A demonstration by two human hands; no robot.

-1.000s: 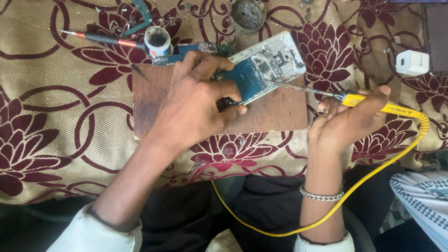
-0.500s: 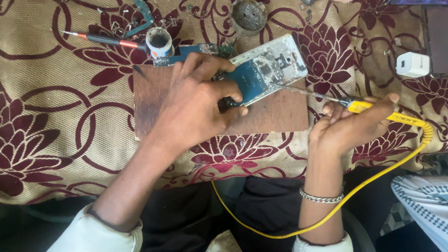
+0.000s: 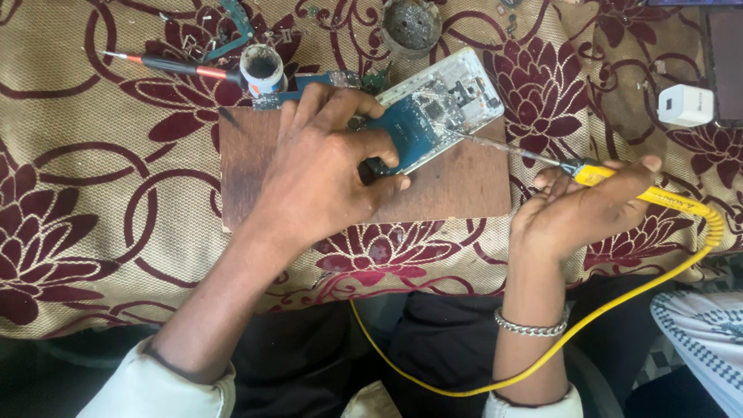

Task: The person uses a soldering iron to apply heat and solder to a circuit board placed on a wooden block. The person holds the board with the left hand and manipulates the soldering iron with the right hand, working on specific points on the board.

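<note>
I see a bench covered with a tan cloth that has big dark red flowers and rings on it. A brown wooden board lies flat in the middle of the cloth. Near the far edge sit a small white pot, a round grey tin, a red and black tool, and a white plug at the right.

Left hand bare, no rings. Right hand bare; silver chain bracelet on wrist. White sleeve cuffs pushed back on both forearms. Dark trousers below.
</note>
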